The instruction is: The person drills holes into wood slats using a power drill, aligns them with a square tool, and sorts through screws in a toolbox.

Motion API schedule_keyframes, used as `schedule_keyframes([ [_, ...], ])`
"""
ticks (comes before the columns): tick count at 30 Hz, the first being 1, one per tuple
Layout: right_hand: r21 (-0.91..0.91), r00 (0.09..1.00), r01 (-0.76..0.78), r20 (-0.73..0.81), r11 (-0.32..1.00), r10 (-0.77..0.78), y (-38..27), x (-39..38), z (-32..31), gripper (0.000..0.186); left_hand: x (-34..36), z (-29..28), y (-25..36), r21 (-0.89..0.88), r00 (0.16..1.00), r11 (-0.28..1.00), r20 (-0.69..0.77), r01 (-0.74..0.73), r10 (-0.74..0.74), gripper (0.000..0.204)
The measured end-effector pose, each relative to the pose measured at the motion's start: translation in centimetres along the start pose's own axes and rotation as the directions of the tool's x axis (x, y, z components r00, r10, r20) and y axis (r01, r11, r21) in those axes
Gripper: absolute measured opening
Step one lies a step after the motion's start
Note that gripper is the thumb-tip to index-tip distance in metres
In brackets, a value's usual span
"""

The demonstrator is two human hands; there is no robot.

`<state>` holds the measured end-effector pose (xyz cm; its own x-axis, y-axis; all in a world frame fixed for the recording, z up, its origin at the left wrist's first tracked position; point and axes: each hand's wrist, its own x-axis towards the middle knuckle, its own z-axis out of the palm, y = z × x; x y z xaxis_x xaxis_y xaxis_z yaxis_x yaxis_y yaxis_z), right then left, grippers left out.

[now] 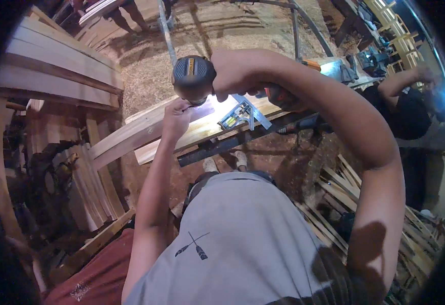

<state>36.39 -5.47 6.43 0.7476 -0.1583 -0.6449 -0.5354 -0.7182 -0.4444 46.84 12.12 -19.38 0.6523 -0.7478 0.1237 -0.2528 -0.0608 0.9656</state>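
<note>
1. The room is a dim workshop, its floor [217, 43] strewn with shavings, with stacked timber [62, 66] along the left.
2. The right hand [234, 71] has its fingers wrapped round the grip of a black-topped power drill [192, 76], the wrist bent across above the work. The trigger finger cannot be made out.
3. The left hand [175, 119] has its fingers curled together right at the drill's nose; whether they pinch a screw or merely steady something, I cannot tell.
4. Both hands are over pale boards [136, 134] lying side by side, directly below the drill and lit brightly near its nose.
5. Just right of the drill, a metal square [243, 116] lies on the boards; a red tool [281, 96] shows partly beneath the right forearm.
6. Farther out, a co-worker [403, 109] is at the right, and loose strips of wood [349, 188] lie low on that side.
7. The step in hand looks like drilling or screw-driving, probably at its start. The next move seems to call for an upright drill, firm downward pressure and left fingertips clear of the tip.
</note>
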Motion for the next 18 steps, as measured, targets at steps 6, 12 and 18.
schedule_keyframes([
  [6, 0.043, 1.000, -0.002, 0.019, 0.999, 0.001, 0.4, 0.4, -0.2, 0.023, 0.1, 0.4, -0.1, 0.020, 1.000, 1.000, 0.014, -0.021, 0.021, 0.028],
  [12, 0.052, 0.994, -0.084, 0.074, 0.995, 0.080, 0.7, 1.3, -0.6, 0.024, 0.3, -0.2, 1.7, 0.200, 0.998, 0.980, 0.064, 0.002, -0.015, 0.027],
  [18, -0.047, 0.996, -0.001, 0.094, 0.999, 0.006, 0.2, 2.3, -1.2, 0.015, 0.3, -0.3, 2.1, 0.104, 0.998, 0.994, 0.061, 0.020, -0.027, 0.029],
])
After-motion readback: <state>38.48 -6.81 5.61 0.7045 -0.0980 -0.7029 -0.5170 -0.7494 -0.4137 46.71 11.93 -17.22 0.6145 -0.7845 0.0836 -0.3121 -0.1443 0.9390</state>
